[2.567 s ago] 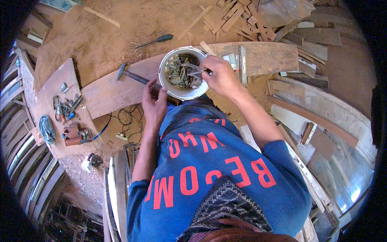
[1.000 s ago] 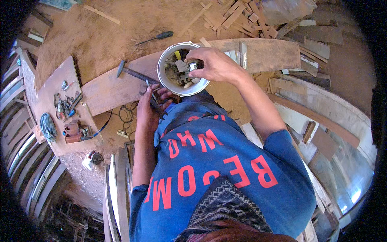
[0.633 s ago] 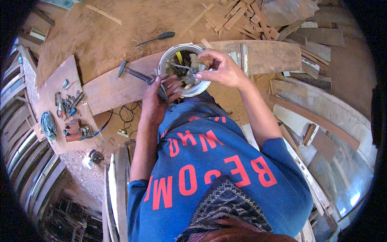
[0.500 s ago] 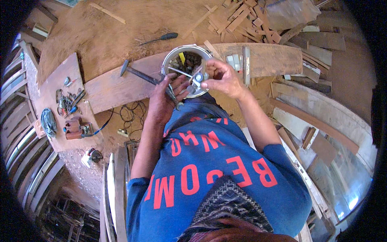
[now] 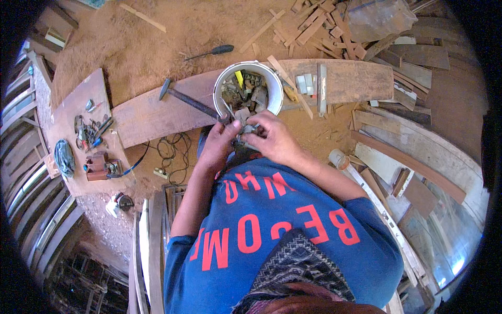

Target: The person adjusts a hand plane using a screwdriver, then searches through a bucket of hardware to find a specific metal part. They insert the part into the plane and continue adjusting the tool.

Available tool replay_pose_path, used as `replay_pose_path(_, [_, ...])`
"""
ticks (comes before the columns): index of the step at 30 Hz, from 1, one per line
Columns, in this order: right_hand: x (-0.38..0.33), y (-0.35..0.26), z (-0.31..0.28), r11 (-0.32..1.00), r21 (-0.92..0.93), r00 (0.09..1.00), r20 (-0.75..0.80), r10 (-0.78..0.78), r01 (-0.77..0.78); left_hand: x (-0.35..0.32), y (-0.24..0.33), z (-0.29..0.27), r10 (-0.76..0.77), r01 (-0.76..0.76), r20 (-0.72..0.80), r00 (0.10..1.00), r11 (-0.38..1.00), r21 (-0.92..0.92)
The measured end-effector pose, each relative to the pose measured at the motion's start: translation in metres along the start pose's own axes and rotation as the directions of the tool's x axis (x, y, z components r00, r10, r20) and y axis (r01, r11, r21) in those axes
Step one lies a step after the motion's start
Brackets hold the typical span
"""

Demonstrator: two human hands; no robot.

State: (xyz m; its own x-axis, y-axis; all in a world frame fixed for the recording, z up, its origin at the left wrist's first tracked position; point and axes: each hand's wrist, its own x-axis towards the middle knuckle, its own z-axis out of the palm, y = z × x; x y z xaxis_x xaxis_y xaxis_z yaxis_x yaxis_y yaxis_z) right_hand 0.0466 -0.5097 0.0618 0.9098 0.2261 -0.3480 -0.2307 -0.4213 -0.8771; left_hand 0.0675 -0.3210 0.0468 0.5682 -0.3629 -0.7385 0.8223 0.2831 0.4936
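My left hand [image 5: 220,142] and my right hand [image 5: 274,137] are close together at the near rim of a white bucket [image 5: 281,82]. The fingers of both are closed around a small silvery metal part [image 5: 247,129], its shape largely hidden. A hammer [image 5: 188,100] lies across the plank, its handle running up to my left hand; whether that hand also grips it is hidden. Inside the bucket is a jumble of small hardware [image 5: 256,83] with a yellow piece [image 5: 239,78] among it.
The bucket stands by a long wooden plank [image 5: 355,78]. On a board [image 5: 86,136] at left lie hand tools [image 5: 90,133] and a red-brown power tool [image 5: 99,166]. A black-handled tool [image 5: 222,49] rests on sawdust beyond. Scrap wood [image 5: 314,26] is piled at far right.
My right hand has come down and left, out from over the bucket, to meet my left hand. The left fingers, spread before, have closed. The metal part has moved nearer my body.
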Motion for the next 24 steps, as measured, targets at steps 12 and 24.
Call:
replay_pose_path(12, [0.123,0.007,-0.031,0.846,-0.502,0.944,0.330,-0.005,0.180,-0.006,-0.036,-0.031,-0.018,0.016,-0.004,1.000,0.961,-0.278])
replay_pose_path(24, [0.208,0.094,0.046,0.431,-0.792,0.725,0.589,0.357,0.432,-0.012,-0.052,-0.064,-0.060,0.084,0.063,0.996,0.855,-0.512])
